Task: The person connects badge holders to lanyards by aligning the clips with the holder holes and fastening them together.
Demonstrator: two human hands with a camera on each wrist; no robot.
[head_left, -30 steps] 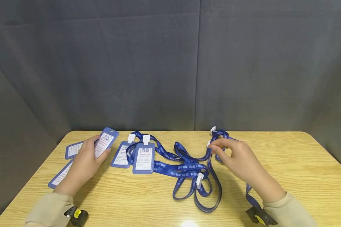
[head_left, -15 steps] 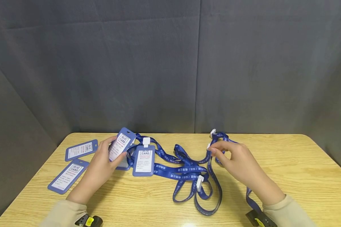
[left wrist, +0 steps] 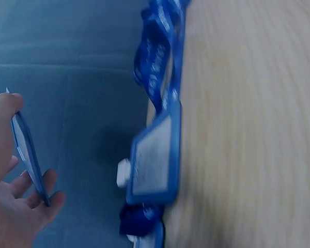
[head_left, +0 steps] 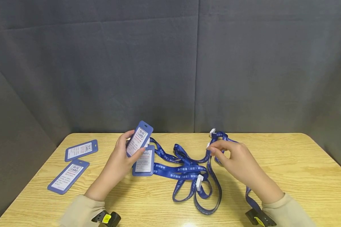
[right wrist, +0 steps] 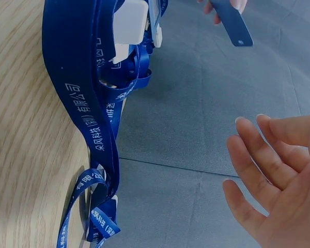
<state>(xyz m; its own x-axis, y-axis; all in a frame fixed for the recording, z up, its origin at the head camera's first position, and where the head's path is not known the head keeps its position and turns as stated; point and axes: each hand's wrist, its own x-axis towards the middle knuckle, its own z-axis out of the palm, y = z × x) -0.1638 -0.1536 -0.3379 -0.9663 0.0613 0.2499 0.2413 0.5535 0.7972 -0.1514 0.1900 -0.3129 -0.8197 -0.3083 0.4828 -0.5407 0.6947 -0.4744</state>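
Observation:
In the head view my left hand (head_left: 120, 162) holds a blue ID card holder (head_left: 137, 139) by its sides, thumb on one edge and fingers on the other. It is raised and tilted, slotted end up, partly covering another ID card holder (head_left: 143, 167) clipped to a lanyard. The left wrist view shows the held card holder (left wrist: 27, 150) edge-on. My right hand (head_left: 240, 159) hovers over the tangled blue lanyards (head_left: 187, 170), thumb and index fingertip close together. The right wrist view shows this hand (right wrist: 279, 175) with relaxed, slightly bent fingers, nothing between them, apart from the lanyards.
Two loose ID card holders, one upper (head_left: 81, 150) and one lower (head_left: 68, 176), lie at the left of the wooden table (head_left: 147, 208). A white clip (head_left: 199, 183) sits on the lanyards; another (head_left: 212, 132) lies near the back edge. A grey cloth (head_left: 147, 69) hangs behind.
My left hand has carried the ID card holder rightward, from beside the loose card holders to over the clipped ones. My right hand has stayed nearly still.

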